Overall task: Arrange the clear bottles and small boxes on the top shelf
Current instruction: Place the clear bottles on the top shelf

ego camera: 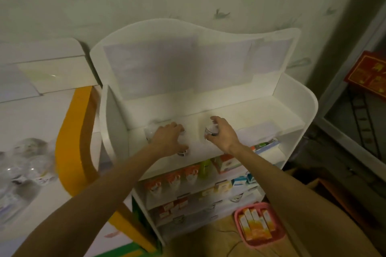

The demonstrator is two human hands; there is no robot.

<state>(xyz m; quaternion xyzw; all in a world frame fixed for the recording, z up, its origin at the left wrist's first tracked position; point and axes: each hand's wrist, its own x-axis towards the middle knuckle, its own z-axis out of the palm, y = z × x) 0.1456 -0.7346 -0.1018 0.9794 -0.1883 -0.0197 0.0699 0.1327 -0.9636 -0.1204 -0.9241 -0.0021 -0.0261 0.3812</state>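
The left hand (169,137) covers most of a clear bottle (183,152), so only its dark-banded bottom edge peeks out. Another bottle (150,131) beside it is so blurry and see-through that its shape is hard to make out. The right hand (222,131) hides the far side of the bottle (212,130) it grips, and the label is too small to read. The boxes (173,179) on the lower shelves are blurry. The bottles (27,165) on the left counter (31,119) are fuzzy too.

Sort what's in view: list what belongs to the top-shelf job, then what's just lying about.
Job: top shelf; clear bottle gripped by right hand; clear bottles under left hand.

Lying about: pink basket of orange boxes; lower-shelf cartons.
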